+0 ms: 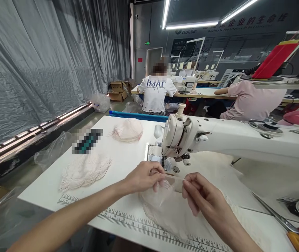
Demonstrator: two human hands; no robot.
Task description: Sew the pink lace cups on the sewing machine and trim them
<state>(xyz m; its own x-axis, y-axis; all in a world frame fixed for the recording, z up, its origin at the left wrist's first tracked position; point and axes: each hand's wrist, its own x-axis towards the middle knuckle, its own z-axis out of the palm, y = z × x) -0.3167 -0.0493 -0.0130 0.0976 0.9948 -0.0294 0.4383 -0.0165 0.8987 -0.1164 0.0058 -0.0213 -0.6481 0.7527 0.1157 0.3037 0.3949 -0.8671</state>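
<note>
My left hand point(144, 176) and my right hand point(200, 194) both pinch a sheer pale pink lace piece point(169, 208), holding its upper edge just in front of the needle area point(163, 161) of a white sewing machine point(217, 138). The lace drapes down over the white table point(123, 164) and its printed ruler point(144, 224). The fingertips of the two hands are a short gap apart, with a clear strip stretched between them.
A stack of lace pieces point(85, 171) lies at the left, another pink bundle point(128, 130) farther back. Scissors with red-orange handles point(291, 227) lie at the right. Two people point(156, 91) sit at tables behind. Plastic sheeting point(47, 59) covers the left wall.
</note>
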